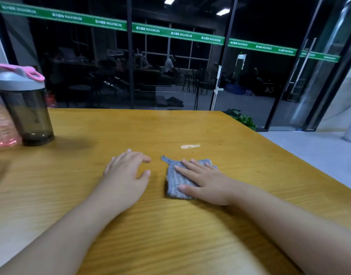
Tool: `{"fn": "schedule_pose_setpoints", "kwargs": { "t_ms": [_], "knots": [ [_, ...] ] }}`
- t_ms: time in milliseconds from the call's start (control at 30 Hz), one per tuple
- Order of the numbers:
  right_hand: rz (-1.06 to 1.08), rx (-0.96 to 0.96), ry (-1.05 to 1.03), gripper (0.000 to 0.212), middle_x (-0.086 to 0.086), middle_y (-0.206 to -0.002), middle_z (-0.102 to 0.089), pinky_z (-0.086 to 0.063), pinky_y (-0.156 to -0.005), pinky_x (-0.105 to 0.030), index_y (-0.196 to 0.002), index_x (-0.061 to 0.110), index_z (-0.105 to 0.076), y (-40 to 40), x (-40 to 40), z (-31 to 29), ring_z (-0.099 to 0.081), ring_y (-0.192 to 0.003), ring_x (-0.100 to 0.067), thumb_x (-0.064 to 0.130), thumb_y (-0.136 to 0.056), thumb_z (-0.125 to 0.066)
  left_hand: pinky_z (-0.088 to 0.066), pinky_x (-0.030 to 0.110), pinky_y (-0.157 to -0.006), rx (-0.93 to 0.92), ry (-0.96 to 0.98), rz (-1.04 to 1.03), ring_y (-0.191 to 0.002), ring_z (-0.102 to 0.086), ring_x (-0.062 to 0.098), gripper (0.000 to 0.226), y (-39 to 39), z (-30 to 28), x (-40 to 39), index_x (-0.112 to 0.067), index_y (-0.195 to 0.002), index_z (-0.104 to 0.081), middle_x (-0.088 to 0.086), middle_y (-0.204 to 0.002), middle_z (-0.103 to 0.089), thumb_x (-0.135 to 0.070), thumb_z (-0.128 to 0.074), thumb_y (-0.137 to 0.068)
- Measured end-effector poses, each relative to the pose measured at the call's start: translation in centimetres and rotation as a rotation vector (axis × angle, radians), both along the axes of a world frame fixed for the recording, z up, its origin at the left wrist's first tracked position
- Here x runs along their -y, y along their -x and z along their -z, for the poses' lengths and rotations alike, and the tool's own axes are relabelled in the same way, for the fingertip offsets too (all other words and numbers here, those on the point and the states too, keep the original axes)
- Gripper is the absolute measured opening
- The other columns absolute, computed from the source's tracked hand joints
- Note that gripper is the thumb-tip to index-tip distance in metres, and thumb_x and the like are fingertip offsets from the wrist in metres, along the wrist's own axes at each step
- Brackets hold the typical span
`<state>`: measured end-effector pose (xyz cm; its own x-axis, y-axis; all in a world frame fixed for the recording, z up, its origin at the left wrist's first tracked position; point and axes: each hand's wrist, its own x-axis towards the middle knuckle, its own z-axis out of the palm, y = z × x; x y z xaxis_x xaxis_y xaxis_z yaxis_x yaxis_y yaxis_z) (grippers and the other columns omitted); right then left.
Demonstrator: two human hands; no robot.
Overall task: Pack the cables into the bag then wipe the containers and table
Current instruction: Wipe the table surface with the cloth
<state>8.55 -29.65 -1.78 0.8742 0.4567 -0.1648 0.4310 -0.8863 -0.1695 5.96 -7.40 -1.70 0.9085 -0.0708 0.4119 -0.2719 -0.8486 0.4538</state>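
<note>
The right hand (205, 180) lies flat with its fingers (187, 165) spread on the folded grey cloth (175, 182), whose long side runs away from the person on the tabletop (190, 126), while the left hand (127, 171) rests just beside it, holding nothing, fingers relaxed.

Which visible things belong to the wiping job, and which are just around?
Job: grey cloth under right hand; left hand; wooden table; smoky shaker bottle; pink container.
Just around: potted plant; glass wall.
</note>
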Motion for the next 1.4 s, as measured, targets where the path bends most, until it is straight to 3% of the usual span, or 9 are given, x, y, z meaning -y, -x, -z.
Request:
{"fn": "schedule_pose_setpoints", "kwargs": {
  "t_ms": [100, 200, 367, 600, 700, 800, 967, 1133, 1400],
  "knots": [
    [0.102, -0.003, 0.004, 0.063, 0.021, -0.156, 0.008, 0.008, -0.117, -0.034, -0.148, 0.047, -0.002, 1.4, 2.5, 0.0, 0.013, -0.143, -0.001, 0.065, -0.092, -0.024, -0.026, 0.017, -0.095, -0.050, 0.132, 0.085, -0.128, -0.039, 0.012, 0.019, 1.0, 0.1, -1.6, -0.026, -0.108, -0.061, -0.009, -0.122, -0.054, -0.021, -0.055, -0.091],
    [0.270, 0.004, 0.020, 0.063, 0.021, -0.157, 0.007, 0.005, -0.118, -0.038, -0.147, 0.048, -0.002, 1.0, 5.6, 0.4, 0.010, -0.144, -0.003, 0.067, -0.091, -0.022, -0.029, 0.001, -0.072, -0.028, 0.203, 0.117, -0.097, -0.051, 0.007, 0.013, 1.4, 0.0, -2.8, -0.024, -0.097, -0.064, -0.010, -0.106, -0.059, -0.018, -0.057, -0.089],
    [0.563, 0.037, 0.088, 0.066, 0.011, -0.160, 0.003, -0.001, -0.117, -0.045, -0.151, 0.039, -0.004, -3.8, 9.0, 0.5, 0.003, -0.147, -0.014, 0.067, -0.093, -0.016, -0.031, 0.000, -0.068, -0.072, 0.244, 0.100, -0.088, -0.051, 0.004, 0.016, 1.3, 0.3, -4.3, -0.035, -0.084, -0.061, -0.015, -0.098, -0.057, -0.021, -0.056, -0.090],
    [0.768, 0.045, 0.081, 0.067, 0.002, -0.161, 0.002, -0.003, -0.116, -0.053, -0.152, 0.032, -0.006, -11.0, 5.8, 0.6, 0.002, -0.147, -0.025, 0.064, -0.094, -0.014, -0.033, 0.002, -0.062, -0.049, 0.261, 0.065, -0.079, -0.052, 0.005, 0.013, 1.0, 0.3, -3.6, -0.029, -0.095, -0.064, -0.014, -0.100, -0.056, -0.023, -0.052, -0.091],
    [0.761, 0.043, 0.063, 0.066, 0.001, -0.161, 0.003, -0.002, -0.116, -0.054, -0.152, 0.032, -0.006, -12.5, 3.8, 0.6, 0.003, -0.147, -0.025, 0.063, -0.094, -0.014, -0.033, 0.000, -0.066, -0.036, 0.241, 0.086, -0.082, -0.050, -0.004, 0.014, 0.9, 0.4, -3.2, -0.030, -0.095, -0.063, -0.018, -0.105, -0.053, -0.024, -0.051, -0.092],
    [0.710, 0.058, 0.058, 0.064, 0.001, -0.161, 0.002, -0.001, -0.116, -0.054, -0.152, 0.032, -0.007, -13.2, 1.9, 0.6, 0.003, -0.147, -0.025, 0.061, -0.095, -0.013, -0.035, 0.005, -0.070, -0.045, 0.228, 0.107, -0.087, -0.054, 0.004, 0.013, 0.7, 0.7, -2.6, -0.032, -0.094, -0.062, -0.019, -0.107, -0.054, -0.025, -0.051, -0.091],
    [0.634, 0.058, 0.051, 0.064, 0.002, -0.161, 0.004, 0.001, -0.117, -0.052, -0.152, 0.032, -0.005, -13.1, -0.6, 0.8, 0.006, -0.147, -0.024, 0.061, -0.095, -0.013, -0.034, 0.003, -0.069, -0.101, 0.251, 0.157, -0.089, -0.049, -0.006, 0.015, 0.8, 1.3, -1.7, -0.038, -0.087, -0.060, -0.021, -0.103, -0.055, -0.026, -0.052, -0.091],
    [0.566, 0.059, 0.041, 0.064, 0.002, -0.160, 0.005, 0.003, -0.117, -0.052, -0.152, 0.033, -0.004, -12.4, -2.8, 0.8, 0.007, -0.147, -0.024, 0.061, -0.095, -0.012, -0.037, 0.008, -0.073, -0.077, 0.294, 0.166, -0.090, -0.056, 0.002, 0.015, 1.0, 0.9, -1.8, -0.036, -0.087, -0.062, -0.022, -0.103, -0.056, -0.024, -0.053, -0.090],
    [0.433, 0.070, 0.038, 0.065, 0.002, -0.160, 0.004, 0.003, -0.116, -0.052, -0.151, 0.033, -0.004, -11.1, -5.9, 1.1, 0.007, -0.147, -0.024, 0.063, -0.094, -0.013, -0.035, 0.006, -0.082, -0.031, 0.352, 0.194, -0.099, -0.053, -0.003, 0.022, 1.0, 0.9, -2.4, -0.036, -0.083, -0.064, -0.021, -0.104, -0.058, -0.016, -0.056, -0.088]
  ]
}}
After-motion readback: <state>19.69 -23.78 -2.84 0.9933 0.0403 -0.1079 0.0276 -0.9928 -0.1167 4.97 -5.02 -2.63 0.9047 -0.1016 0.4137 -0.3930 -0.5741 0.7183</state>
